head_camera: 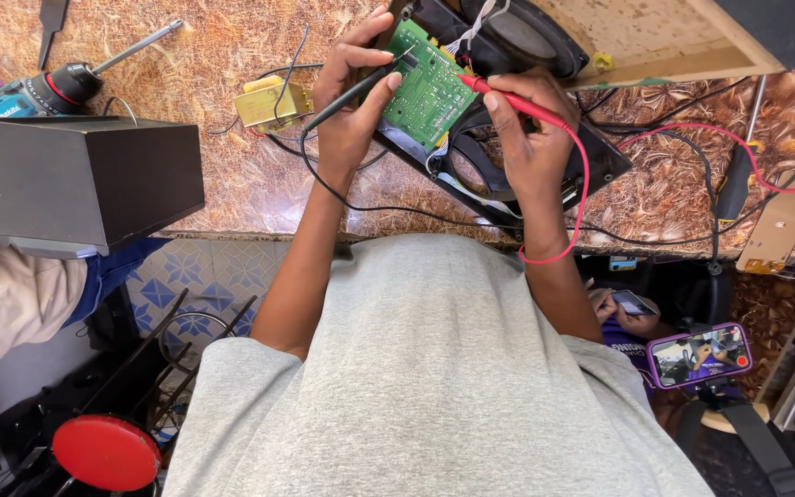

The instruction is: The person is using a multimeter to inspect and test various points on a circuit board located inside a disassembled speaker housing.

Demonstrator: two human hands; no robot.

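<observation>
The left hand (347,101) grips a slim black test probe (353,92), its tip resting on the green rectangular circuit board (430,87). The right hand (531,129) grips a red test probe (508,99), its tip also touching the board. The board sits tilted over a black speaker housing (508,156) on the patterned brown bench (232,175). A small brass-coloured transformer (270,103) lies just left of the left hand, and a dark rectangular box (85,179) stands at the bench edge.

bright even light, edges bowed
</observation>
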